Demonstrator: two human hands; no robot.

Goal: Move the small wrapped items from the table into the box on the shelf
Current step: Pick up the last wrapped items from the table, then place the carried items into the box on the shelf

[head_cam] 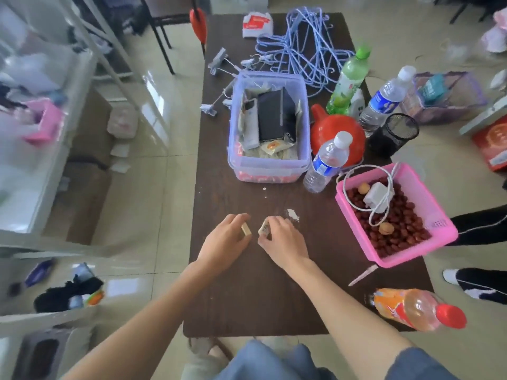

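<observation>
Mid-collection at dark brown wooden table: left hand pinching small tan wrapped block, right hand pinching pale wrapped sweet (shelf box unidentifiable); transfer pending.

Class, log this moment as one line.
left hand: pinches small tan wrapped item | right hand: pinches small pale wrapped item | both above dark brown wooden table

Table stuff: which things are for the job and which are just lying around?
For the job: left hand holding a wrapped item; right hand holding another.

Just lying around: clear tub, pink basket, hangers, water bottle, funnel, orange bottle.
</observation>
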